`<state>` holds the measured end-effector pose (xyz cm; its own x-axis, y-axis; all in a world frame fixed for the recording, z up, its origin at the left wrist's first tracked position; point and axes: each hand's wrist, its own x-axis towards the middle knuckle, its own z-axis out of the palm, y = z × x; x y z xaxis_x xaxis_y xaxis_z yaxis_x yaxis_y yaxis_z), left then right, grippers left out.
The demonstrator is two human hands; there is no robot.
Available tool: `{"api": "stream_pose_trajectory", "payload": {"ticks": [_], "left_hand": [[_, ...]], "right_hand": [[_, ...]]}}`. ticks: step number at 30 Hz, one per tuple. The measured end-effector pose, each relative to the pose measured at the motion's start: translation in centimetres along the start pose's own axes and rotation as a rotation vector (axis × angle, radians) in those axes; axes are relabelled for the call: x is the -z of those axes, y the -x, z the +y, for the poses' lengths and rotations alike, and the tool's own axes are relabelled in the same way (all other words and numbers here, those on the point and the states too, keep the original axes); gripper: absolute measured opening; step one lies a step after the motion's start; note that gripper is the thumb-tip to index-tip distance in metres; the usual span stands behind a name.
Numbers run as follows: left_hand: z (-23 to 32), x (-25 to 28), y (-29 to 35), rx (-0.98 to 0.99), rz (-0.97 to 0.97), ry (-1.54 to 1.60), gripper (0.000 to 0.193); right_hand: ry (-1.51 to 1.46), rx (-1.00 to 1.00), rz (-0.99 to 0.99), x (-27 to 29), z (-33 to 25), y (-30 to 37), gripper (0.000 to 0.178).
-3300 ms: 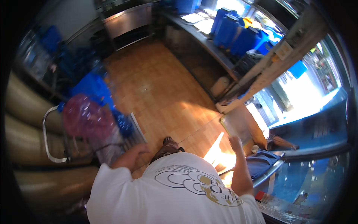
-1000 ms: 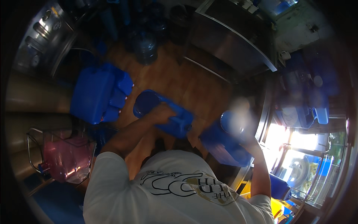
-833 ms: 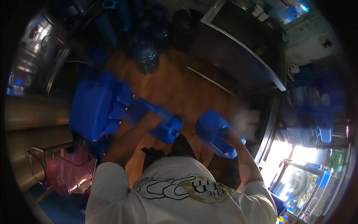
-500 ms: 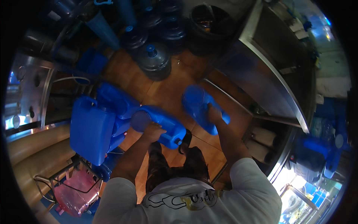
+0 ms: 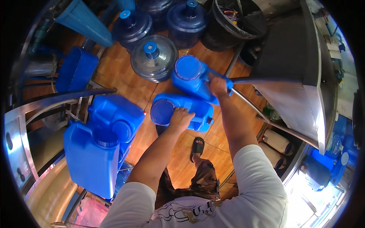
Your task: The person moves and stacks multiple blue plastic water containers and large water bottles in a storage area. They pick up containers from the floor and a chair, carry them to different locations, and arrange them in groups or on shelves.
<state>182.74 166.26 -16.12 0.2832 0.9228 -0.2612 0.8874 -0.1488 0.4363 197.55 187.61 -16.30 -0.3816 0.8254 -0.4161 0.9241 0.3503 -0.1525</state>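
Note:
My right hand (image 5: 217, 84) is closed round the handle of a blue plastic water container (image 5: 184, 84) with a wide round cap, above the tiled floor near the large bottles. Just nearer to me, my left hand (image 5: 181, 119) is wrapped over the handle of a second blue water jug (image 5: 190, 100) like it. This one has a round cap at its left and a small dark spigot at its right end. The two containers are side by side, touching or nearly so. Palms and parts of both handles are hidden under my fingers.
More blue containers (image 5: 93, 159) stand at my left. Large round water bottles (image 5: 152, 64) with blue caps and a black-lined bin (image 5: 216, 36) are ahead. A steel counter (image 5: 289, 95) with a metal rail borders the right. My sandalled foot (image 5: 197, 146) is on the tiles.
Both hands have carried their containers forward and closer together; the left one went right and away from me. The view has shifted nearer the bottles, and one foot has stepped out.

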Motion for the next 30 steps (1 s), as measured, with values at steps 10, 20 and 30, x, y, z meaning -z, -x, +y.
{"api": "stream_pose_trajectory", "payload": {"ticks": [10,20,30], "left_hand": [[-19.0,16.2,-9.6,0.478,0.557,-0.350,0.067],[-27.3,18.5,-1.0,0.469,0.340,0.072,0.071],[-34.1,18.5,6.1,0.833,0.385,0.086,0.076]], "right_hand": [[-0.175,-0.092,-0.074,-1.5,1.2,-1.4,0.056],[-0.310,-0.185,0.144,-0.9,1.3,-4.9,0.059],[0.014,-0.113,0.602,4.2,0.5,-9.7,0.055]]}}
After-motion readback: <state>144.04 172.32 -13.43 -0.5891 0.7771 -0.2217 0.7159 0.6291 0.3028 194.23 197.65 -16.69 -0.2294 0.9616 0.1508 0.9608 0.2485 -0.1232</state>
